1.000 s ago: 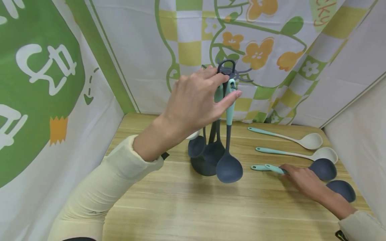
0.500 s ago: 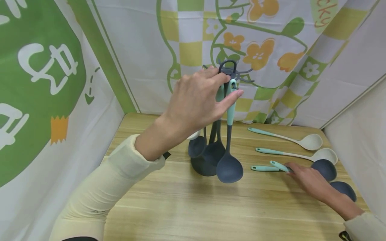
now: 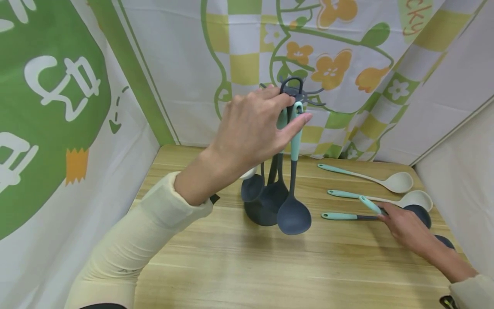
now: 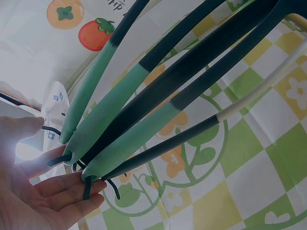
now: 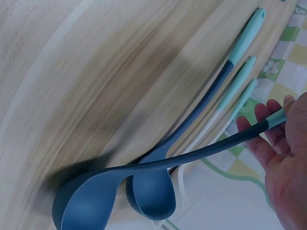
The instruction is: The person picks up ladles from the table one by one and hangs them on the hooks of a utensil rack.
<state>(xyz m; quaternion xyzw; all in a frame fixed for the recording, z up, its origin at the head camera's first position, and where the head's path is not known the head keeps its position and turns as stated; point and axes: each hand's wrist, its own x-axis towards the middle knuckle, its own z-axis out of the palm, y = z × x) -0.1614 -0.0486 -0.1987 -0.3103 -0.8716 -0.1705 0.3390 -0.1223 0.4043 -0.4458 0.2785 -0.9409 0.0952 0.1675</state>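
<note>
We see one navy ladle (image 5: 187, 157) with a mint handle, pinched in the right hand (image 3: 409, 227) over the table (image 3: 270, 266), near one resting navy ladle (image 5: 197, 109) and two white spoons (image 3: 398, 182). The left hand (image 3: 248, 124), fingers apart, touches one dark rack (image 3: 292, 91) hung with three dark ladles (image 3: 294, 216) and one pale utensil (image 3: 248, 173); curtain letters (image 3: 414, 17) read "cky".

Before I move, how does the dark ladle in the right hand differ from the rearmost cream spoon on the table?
Colour: the dark ladle has a blue-grey bowl and stem; the cream spoon has off-white ones.
Pose: the dark ladle's handle is raised; the cream spoon lies on the table.
Hold: the right hand grips the dark ladle; no hand touches the cream spoon.
Shared: both have mint-green handles.
</note>
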